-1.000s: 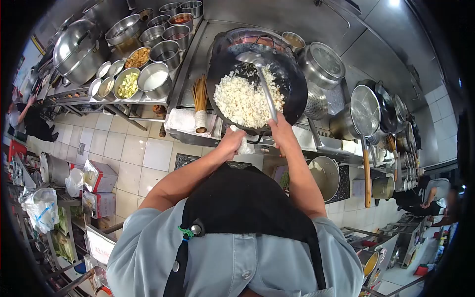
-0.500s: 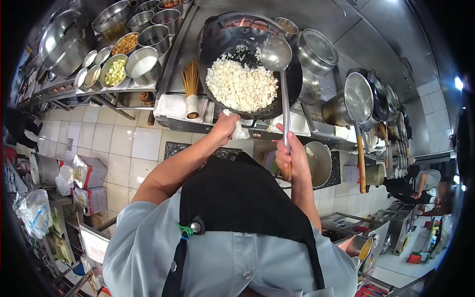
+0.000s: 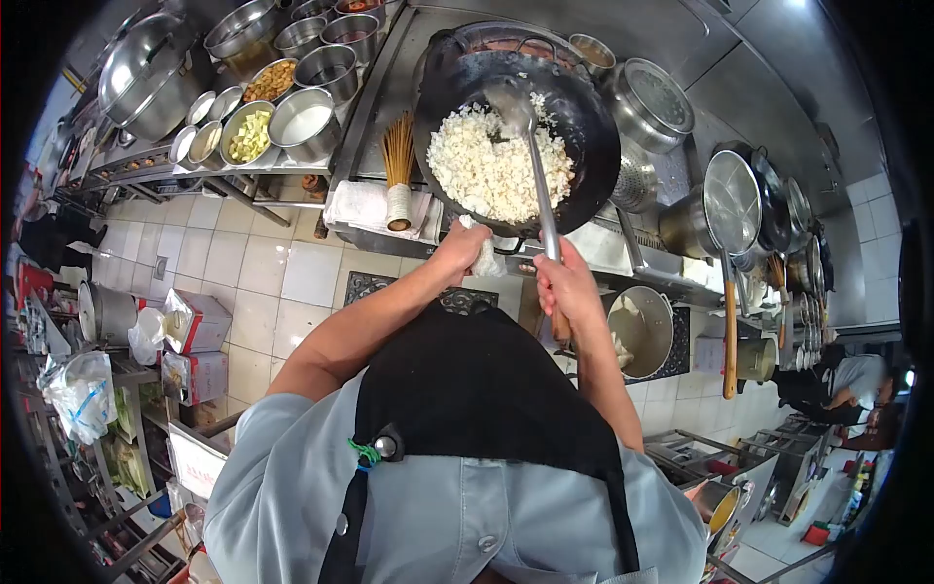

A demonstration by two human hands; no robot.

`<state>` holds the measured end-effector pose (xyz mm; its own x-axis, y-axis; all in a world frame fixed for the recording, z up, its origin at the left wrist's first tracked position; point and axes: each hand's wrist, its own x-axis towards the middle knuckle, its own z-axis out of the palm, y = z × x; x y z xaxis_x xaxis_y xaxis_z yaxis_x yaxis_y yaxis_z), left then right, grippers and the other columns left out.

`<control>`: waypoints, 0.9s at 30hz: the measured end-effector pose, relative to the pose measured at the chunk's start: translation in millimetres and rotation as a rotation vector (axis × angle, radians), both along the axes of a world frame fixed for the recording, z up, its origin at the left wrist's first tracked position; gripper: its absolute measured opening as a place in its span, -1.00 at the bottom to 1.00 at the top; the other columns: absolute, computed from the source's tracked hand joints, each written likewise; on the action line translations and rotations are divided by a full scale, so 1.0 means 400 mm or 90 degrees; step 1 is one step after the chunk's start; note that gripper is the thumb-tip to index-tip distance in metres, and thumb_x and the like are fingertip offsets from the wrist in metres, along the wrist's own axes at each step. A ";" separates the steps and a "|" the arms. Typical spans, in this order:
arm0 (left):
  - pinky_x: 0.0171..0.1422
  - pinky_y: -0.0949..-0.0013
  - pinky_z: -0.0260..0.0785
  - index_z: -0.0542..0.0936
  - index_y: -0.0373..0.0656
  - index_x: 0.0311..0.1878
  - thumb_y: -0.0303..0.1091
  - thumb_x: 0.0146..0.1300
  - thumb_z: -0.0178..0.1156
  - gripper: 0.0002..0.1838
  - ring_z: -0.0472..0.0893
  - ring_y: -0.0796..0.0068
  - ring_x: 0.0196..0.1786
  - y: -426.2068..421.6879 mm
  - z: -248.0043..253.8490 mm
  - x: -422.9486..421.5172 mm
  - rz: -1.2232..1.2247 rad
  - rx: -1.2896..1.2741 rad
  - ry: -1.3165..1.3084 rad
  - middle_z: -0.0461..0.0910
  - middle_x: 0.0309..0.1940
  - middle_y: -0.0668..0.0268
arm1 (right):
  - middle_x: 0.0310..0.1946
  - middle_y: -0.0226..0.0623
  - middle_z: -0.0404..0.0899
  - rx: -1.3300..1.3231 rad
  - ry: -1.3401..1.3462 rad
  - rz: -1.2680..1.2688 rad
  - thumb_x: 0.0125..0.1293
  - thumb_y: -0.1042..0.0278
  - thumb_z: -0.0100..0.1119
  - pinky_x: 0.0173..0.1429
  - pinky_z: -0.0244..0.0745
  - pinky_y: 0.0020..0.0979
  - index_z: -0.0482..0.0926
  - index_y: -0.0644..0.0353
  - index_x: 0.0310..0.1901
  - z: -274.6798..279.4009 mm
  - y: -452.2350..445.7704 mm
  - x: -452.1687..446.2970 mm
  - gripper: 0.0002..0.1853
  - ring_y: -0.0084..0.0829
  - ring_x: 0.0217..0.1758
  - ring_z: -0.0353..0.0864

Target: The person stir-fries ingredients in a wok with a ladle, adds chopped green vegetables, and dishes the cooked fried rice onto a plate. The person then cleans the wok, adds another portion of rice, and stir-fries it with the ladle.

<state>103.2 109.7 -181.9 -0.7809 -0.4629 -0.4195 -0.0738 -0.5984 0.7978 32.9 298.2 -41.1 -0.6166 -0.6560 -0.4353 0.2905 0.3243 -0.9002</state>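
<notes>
A black wok (image 3: 595,165) sits on the stove with white fried rice (image 3: 486,170) heaped toward its near left side. My right hand (image 3: 569,284) is closed round the wooden-ended handle of a long metal ladle (image 3: 541,180). The ladle's bowl lies in the rice near the wok's middle, partly blurred. At the wok's near rim, my left hand (image 3: 461,249) is closed on a white cloth (image 3: 488,259); whether the cloth is round the rim or a handle I cannot tell. A bamboo brush (image 3: 398,175) stands left of the wok.
Left of the stove, a shelf carries metal bowls of diced yellow-green pieces (image 3: 250,137), brown pieces (image 3: 270,82) and white contents (image 3: 303,119). To the right are a lidded pot (image 3: 654,102), a perforated skimmer (image 3: 635,185) and a long-handled strainer (image 3: 733,200). A large pot (image 3: 642,336) stands below. Another person (image 3: 846,380) is far right.
The ladle has gone from above the wok's far right side down into the rice, parting the heap. My head view has shifted slightly left. My left hand still grips the cloth.
</notes>
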 end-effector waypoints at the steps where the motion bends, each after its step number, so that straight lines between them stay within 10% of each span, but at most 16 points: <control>1: -0.11 0.04 0.66 0.40 -0.27 0.26 -0.41 0.37 0.12 -0.58 0.70 0.24 -0.07 0.001 -0.006 0.004 -0.008 -0.010 -0.002 0.64 -0.04 0.15 | -0.55 -0.52 0.31 -0.065 -0.095 -0.001 0.58 0.34 0.08 -0.68 0.21 -0.56 0.42 0.08 0.39 0.022 0.004 0.003 -0.60 -0.71 -0.71 0.21; 4: -0.11 0.07 0.66 0.38 -0.28 0.30 -0.40 0.37 0.11 -0.55 0.69 0.24 -0.06 0.005 0.054 0.016 -0.032 -0.022 -0.017 0.64 -0.03 0.14 | -0.54 -0.52 0.32 -0.236 -0.364 0.005 0.60 0.37 0.02 -0.69 0.20 -0.59 0.39 0.08 0.44 0.037 0.021 -0.028 -0.57 -0.75 -0.71 0.23; 10: -0.10 0.09 0.67 0.37 -0.29 0.31 -0.40 0.38 0.10 -0.54 0.70 0.24 -0.11 0.002 -0.075 -0.019 0.052 -0.097 0.037 0.64 -0.01 0.12 | -0.55 -0.51 0.35 -0.055 -0.094 0.012 0.60 0.33 0.05 -0.71 0.20 -0.54 0.44 0.08 0.38 0.016 -0.039 -0.030 -0.62 -0.72 -0.72 0.20; 14: -0.08 0.09 0.67 0.36 -0.28 0.32 -0.41 0.37 0.10 -0.53 0.70 0.24 -0.06 0.002 0.010 0.003 -0.012 -0.018 -0.016 0.63 0.02 0.13 | -0.55 -0.52 0.33 -0.251 -0.394 0.025 0.60 0.31 0.07 -0.68 0.19 -0.57 0.44 0.08 0.38 0.064 0.028 -0.020 -0.62 -0.74 -0.70 0.22; 21: -0.01 0.03 0.64 0.34 -0.26 0.34 -0.38 0.36 0.12 -0.50 0.67 0.21 0.04 -0.005 0.015 0.008 -0.028 -0.030 -0.024 0.59 0.08 0.11 | -0.51 -0.56 0.32 -0.143 -0.246 -0.005 0.59 0.26 0.12 -0.67 0.15 -0.61 0.46 0.02 0.36 0.028 0.006 -0.007 -0.63 -0.77 -0.69 0.21; 27: 0.05 0.07 0.62 0.34 -0.27 0.37 -0.40 0.38 0.11 -0.49 0.62 0.25 0.11 -0.002 0.022 0.006 -0.038 -0.008 -0.048 0.56 0.13 0.11 | -0.52 -0.55 0.37 -0.244 -0.513 -0.062 0.62 0.26 0.06 -0.71 0.18 -0.62 0.42 0.10 0.41 -0.043 0.011 -0.066 -0.60 -0.78 -0.72 0.22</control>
<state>105.5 108.7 -173.1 -0.7735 -0.4223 -0.4726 -0.1693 -0.5808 0.7962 6.6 302.4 -58.2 -0.2788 -0.8060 -0.5221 0.8918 -0.0156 -0.4521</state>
